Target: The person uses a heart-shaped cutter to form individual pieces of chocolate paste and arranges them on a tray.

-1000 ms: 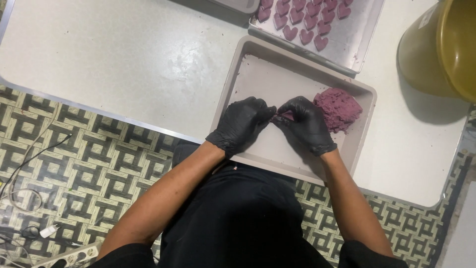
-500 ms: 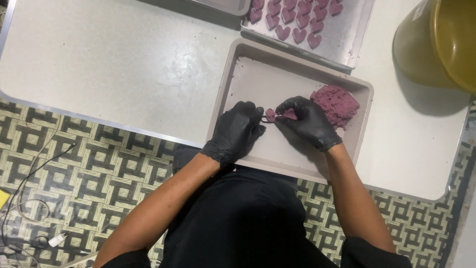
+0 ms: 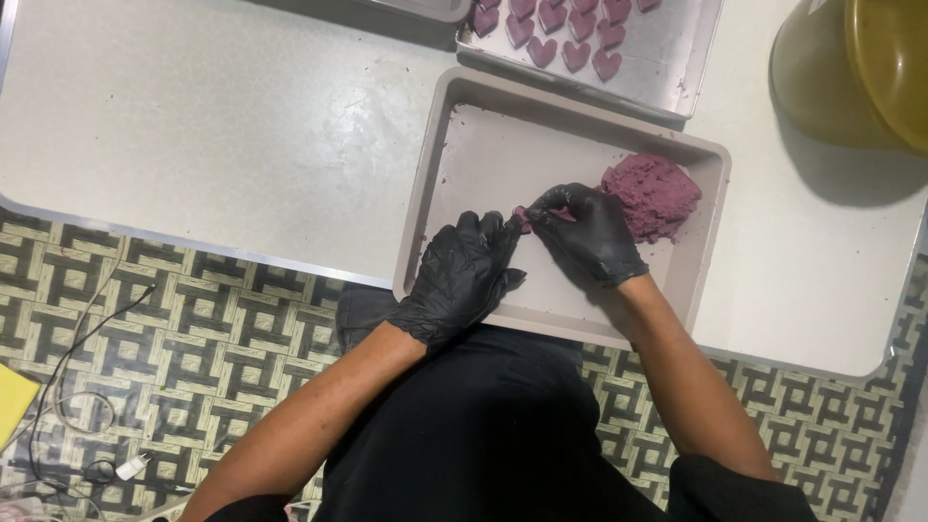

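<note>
Gloved right hand (image 3: 590, 232) pinches a purple dough piece (image 3: 523, 215) against the curled left hand (image 3: 469, 275), shaping it over the beige tray (image 3: 483, 145); dough mound (image 3: 652, 196) at three o'clock.

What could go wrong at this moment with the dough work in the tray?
The small purple piece pinched between the left hand and right hand may stick to the gloves or tear. The tray overhangs the table edge toward the person, so pressing down could tip it.

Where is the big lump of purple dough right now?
In the head view, the purple dough lump sits in the right end of the beige tray, just beyond the right hand.
</note>
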